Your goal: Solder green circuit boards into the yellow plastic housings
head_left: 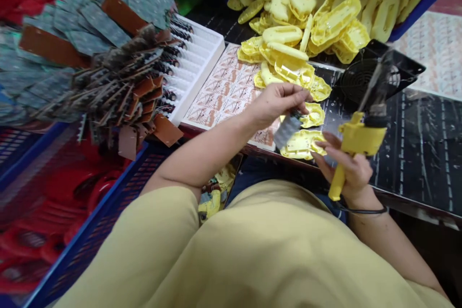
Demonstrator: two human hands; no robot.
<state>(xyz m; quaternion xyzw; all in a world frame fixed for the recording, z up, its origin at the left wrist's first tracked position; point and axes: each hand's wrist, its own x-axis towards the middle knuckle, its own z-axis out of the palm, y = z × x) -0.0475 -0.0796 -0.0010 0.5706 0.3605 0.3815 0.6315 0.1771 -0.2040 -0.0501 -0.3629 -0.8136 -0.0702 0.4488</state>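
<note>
My left hand [279, 101] is closed in a pinch above the table's near edge. A small greyish circuit board [288, 131], blurred, hangs under its fingertips. My right hand [348, 168] is wrapped around a yellow tool [363, 140] that looks like a glue gun. A dark collar and a translucent, stick-like part rise from its top, smeared by motion. Between the hands lies an open yellow plastic shell [302, 144], hollow side up, just below the board. Another yellow shell [313, 115] sits right behind it, partly hidden by my left fingers.
A white ribbed tray [204, 53] holds stacked circuit boards [122, 77] at left. Yellow shells [288, 53] pile up before a blue bin [428, 5]. A black fan-like grille [355, 79] stands behind the tool. Red parts [61, 207] fill a blue basket [108, 202] at lower left.
</note>
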